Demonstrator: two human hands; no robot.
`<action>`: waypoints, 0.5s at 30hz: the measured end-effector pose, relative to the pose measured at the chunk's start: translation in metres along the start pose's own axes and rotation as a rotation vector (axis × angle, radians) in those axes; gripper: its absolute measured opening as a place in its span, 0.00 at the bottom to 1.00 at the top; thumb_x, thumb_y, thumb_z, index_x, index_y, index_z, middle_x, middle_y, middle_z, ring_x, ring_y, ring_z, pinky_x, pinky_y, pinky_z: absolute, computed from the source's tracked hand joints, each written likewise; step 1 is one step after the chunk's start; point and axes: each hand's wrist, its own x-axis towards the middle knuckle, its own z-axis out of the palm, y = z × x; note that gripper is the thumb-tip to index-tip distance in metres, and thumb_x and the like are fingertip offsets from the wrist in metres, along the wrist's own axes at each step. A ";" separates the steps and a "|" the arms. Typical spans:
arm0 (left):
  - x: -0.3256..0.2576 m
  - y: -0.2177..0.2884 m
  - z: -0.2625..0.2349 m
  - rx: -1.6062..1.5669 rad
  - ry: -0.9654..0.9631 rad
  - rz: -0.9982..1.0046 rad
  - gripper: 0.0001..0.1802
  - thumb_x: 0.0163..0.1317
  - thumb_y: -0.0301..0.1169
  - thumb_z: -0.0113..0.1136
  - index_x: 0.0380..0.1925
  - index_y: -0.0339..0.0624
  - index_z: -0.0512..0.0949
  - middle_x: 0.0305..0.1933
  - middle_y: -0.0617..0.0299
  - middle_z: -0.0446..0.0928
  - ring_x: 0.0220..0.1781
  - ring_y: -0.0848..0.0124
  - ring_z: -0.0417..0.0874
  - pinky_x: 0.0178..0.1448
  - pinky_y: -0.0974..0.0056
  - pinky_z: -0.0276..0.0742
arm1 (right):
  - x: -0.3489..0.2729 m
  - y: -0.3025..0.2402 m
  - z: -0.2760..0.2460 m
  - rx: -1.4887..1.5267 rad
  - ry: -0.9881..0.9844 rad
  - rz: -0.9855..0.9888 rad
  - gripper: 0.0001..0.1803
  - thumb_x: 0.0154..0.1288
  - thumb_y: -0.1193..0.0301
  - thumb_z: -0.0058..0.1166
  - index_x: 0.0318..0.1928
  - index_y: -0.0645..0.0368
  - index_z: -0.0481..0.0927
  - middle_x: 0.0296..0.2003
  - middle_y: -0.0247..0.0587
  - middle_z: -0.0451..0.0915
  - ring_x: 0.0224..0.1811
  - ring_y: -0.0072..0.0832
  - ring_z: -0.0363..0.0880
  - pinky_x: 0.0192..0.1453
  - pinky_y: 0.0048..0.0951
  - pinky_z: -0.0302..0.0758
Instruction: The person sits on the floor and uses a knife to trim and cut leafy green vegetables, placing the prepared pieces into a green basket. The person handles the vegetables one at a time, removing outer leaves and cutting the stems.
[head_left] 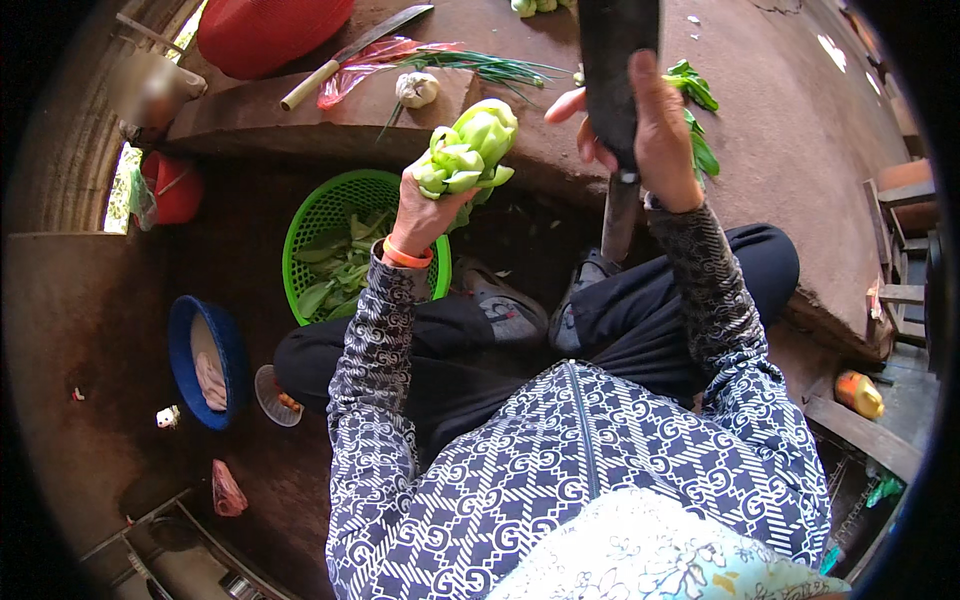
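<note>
From my remote view through the head camera, I'm watching the left hand point(425, 215) holding a pale green stem vegetable point(478, 150), its fingers closing around the lower part. The vegetable is leaning away from the palm, its long axis running from lower left to upper right, so the knobbly head is pointing toward the cleaver point(608, 75). That blade is standing on the right with its length running away from the lap; a clear gap is separating it from the vegetable.

The right hand point(662, 140) is the nearer one to the blade: the thumb is lying along its right side and the fingers point(570, 104) are showing past its left side, spreading apart. I can't tell whether they're gripping or only straddling it. The handle point(617, 225) is pointing down toward a shoe point(590, 275), and I can't make out whether they're touching.

The upper picture edge is cutting off the blade's far end, and the left palm is hiding the vegetable's base. Below that hand, the green basket point(291, 245) is holding leaves point(335, 265), the forearm partly covering it. Beyond, garlic point(416, 90) is sitting near the ledge's point(270, 118) front edge.
</note>
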 end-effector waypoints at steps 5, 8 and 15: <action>-0.001 0.003 0.002 -0.152 -0.117 -0.051 0.17 0.55 0.21 0.68 0.46 0.34 0.80 0.41 0.64 0.83 0.42 0.76 0.83 0.47 0.68 0.79 | -0.010 0.021 0.027 -0.072 -0.369 0.405 0.33 0.80 0.46 0.34 0.77 0.47 0.54 0.27 0.46 0.84 0.14 0.21 0.76 0.15 0.23 0.70; -0.004 0.005 -0.003 -0.068 -0.164 -0.064 0.17 0.56 0.21 0.68 0.47 0.35 0.79 0.42 0.64 0.83 0.43 0.77 0.82 0.47 0.68 0.79 | -0.013 0.022 0.021 -0.002 -0.399 0.379 0.37 0.79 0.45 0.37 0.79 0.44 0.48 0.25 0.42 0.82 0.13 0.21 0.75 0.14 0.23 0.70; 0.006 0.011 -0.022 0.036 -0.209 -0.040 0.22 0.56 0.25 0.72 0.50 0.34 0.79 0.43 0.61 0.84 0.43 0.74 0.83 0.50 0.66 0.80 | -0.008 -0.011 0.013 -0.181 -0.028 -0.022 0.25 0.82 0.55 0.37 0.72 0.49 0.61 0.31 0.45 0.83 0.17 0.17 0.76 0.16 0.15 0.68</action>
